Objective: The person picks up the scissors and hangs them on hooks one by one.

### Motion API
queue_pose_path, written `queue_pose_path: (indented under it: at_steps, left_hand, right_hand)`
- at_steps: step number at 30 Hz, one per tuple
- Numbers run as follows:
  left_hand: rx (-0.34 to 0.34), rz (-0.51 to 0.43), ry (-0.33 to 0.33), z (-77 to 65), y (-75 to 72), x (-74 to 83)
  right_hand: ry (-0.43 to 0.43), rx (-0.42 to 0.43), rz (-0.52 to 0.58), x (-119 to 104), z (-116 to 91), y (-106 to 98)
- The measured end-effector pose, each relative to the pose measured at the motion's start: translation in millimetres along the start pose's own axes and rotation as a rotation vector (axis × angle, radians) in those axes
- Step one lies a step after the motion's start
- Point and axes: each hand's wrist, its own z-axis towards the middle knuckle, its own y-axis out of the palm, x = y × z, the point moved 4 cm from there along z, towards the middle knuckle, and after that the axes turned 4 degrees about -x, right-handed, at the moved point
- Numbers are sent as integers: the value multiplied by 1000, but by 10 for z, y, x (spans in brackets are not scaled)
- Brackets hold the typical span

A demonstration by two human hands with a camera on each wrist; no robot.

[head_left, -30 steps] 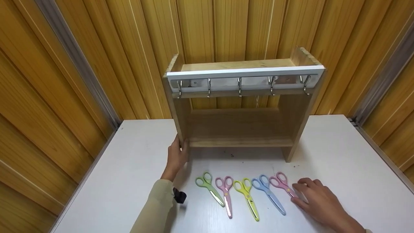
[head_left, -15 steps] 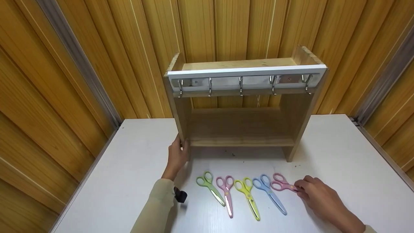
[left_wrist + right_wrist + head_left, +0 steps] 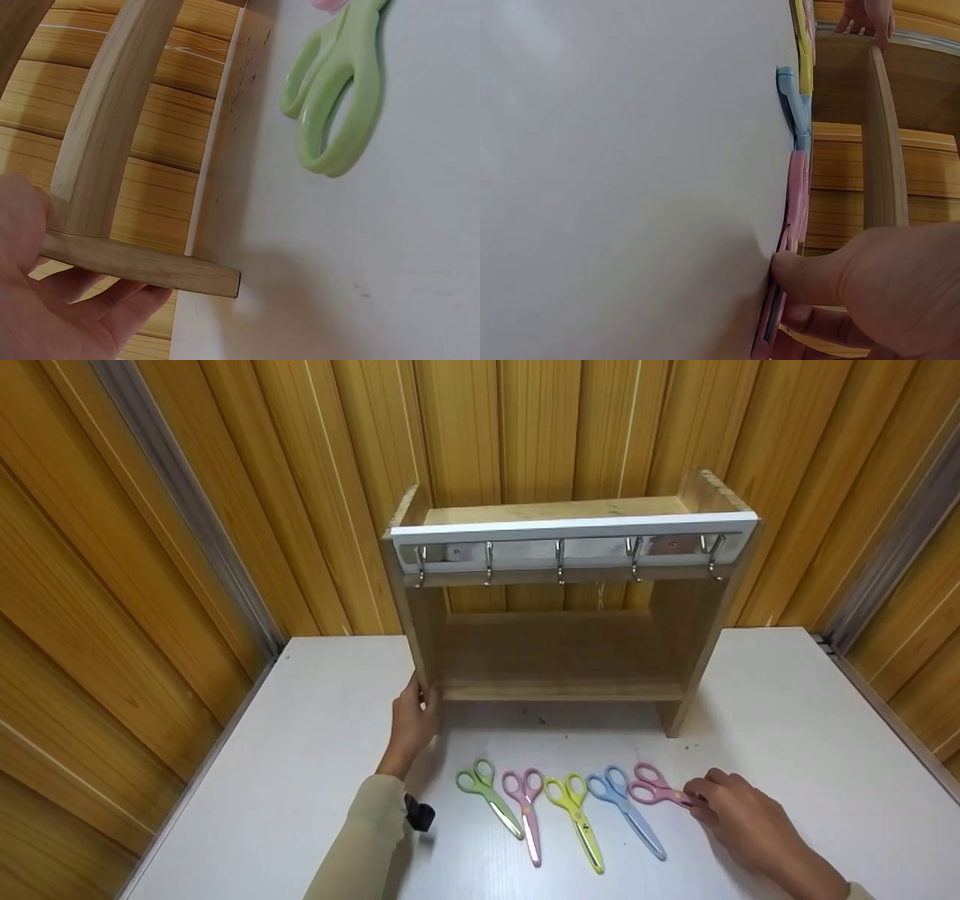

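My left hand [image 3: 412, 725] grips the lower left side panel of a wooden rack [image 3: 559, 690], thumb in front and fingers behind, as the left wrist view also shows. At the far right, my right hand [image 3: 742, 817] pinches pink scissors [image 3: 654, 787] by the blade end between thumb and fingers; their handles point left. In a row to the left lie blue scissors [image 3: 626, 810], yellow scissors [image 3: 576, 817], a second pair of pink scissors [image 3: 526, 814] and green scissors [image 3: 487, 795], handles toward the rack.
Across the rack's upper front runs a white strip [image 3: 525, 561] with several metal hooks [image 3: 560, 562]. The rack stands on a white table [image 3: 330, 720], before wood-patterned wall panels [image 3: 532, 435]. A black wrist device [image 3: 420, 814] sits at the left sleeve.
My right hand has taken hold of the right pink scissors, which have turned so their handles point left. My left hand stays on the rack, and the other scissors lie as before.
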Motion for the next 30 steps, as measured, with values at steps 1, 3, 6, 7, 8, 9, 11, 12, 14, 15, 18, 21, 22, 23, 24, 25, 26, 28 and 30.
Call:
queue_pose_path:
  at_steps: [1,3,6,7,8,9,11,12,14,15,18,21,22,23,24,25,26,28,30]
  left_hand:
    - [0,-3,-1,2,0,-5]
    - [2,-9,5,6,1,-15]
    - [5,-9,21,11,6,-23]
    - [4,-9,22,12,9,-26]
    - [2,-9,23,12,13,-29]
    - [-2,-8,20,10,16,-32]
    - [-7,-10,7,12,22,-42]
    - [-8,-13,2,13,24,-45]
    - [-6,-16,0,19,26,-52]
    - [-7,-18,-2,23,29,-59]
    - [-10,-20,-10,20,41,-73]
    - [-19,-20,-27,19,57,-88]
    - [-19,-19,-31,18,59,-89]
    - [-19,-18,-32,19,60,-90]
    - [-18,-17,-34,21,60,-89]
    - [-16,-16,-33,24,58,-90]
    - [-12,-15,-29,30,56,-90]
    - [-6,-12,-21,36,49,-88]
    - [-3,-9,-13,43,43,-83]
  right_hand:
    - [0,-6,-1,2,5,4]
    - [-1,-14,-3,7,16,6]
    - [-8,-13,-8,18,26,-7]
    - [-7,-15,-12,23,24,-13]
    - [-7,-22,-7,27,26,-18]
    - [-4,-32,0,33,27,-25]
    - [8,-65,24,48,43,-36]
    - [13,-80,33,55,54,-45]
    - [18,-106,54,65,79,-71]
    - [17,-114,59,70,91,-87]
    - [2,-124,58,78,115,-146]
    - [-24,-102,44,86,136,-237]
    - [-35,-91,38,87,147,-278]
    - [-47,-72,28,86,156,-327]
    - [-63,-50,18,81,167,-381]
    - [-76,-31,4,74,181,-440]
    - [-94,-9,-8,64,194,-505]
    - [-130,42,-33,45,215,-644]
    - [-167,104,-64,21,232,-782]
